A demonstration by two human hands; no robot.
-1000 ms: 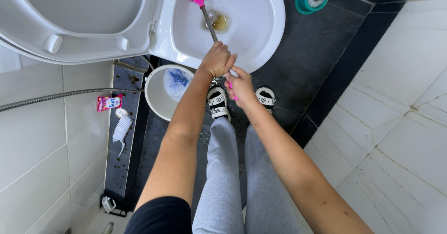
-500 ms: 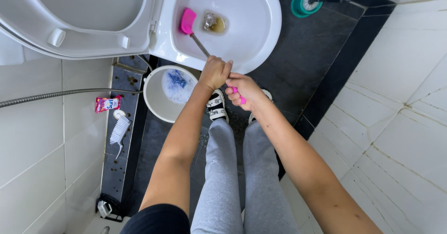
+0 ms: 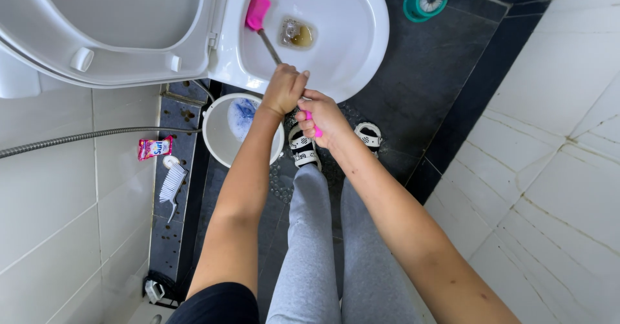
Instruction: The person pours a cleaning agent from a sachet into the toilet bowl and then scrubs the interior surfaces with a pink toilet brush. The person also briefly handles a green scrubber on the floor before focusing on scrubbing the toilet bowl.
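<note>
A pink toilet brush (image 3: 258, 11) rests with its head against the left inner wall of the white toilet bowl (image 3: 361, 33). Its metal shaft runs down to my hands. My left hand (image 3: 284, 90) grips the shaft at the bowl's near rim. Just below it, my right hand (image 3: 321, 117) is closed around the pink end of the handle. Yellowish water sits at the bowl's drain (image 3: 297, 35). The toilet lid and seat (image 3: 110, 20) stand raised at the left.
A white bucket (image 3: 219, 133) with blue soapy water stands by my left arm. On a dark ledge lie a red sachet (image 3: 155, 148) and a white scrub brush (image 3: 171, 185). A metal hose (image 3: 77, 137) crosses the tiled wall. A teal round brush (image 3: 426, 0) lies far right.
The brush head has slid from the bowl's middle near the drain to its left wall. Both hands have kept their grip on the handle.
</note>
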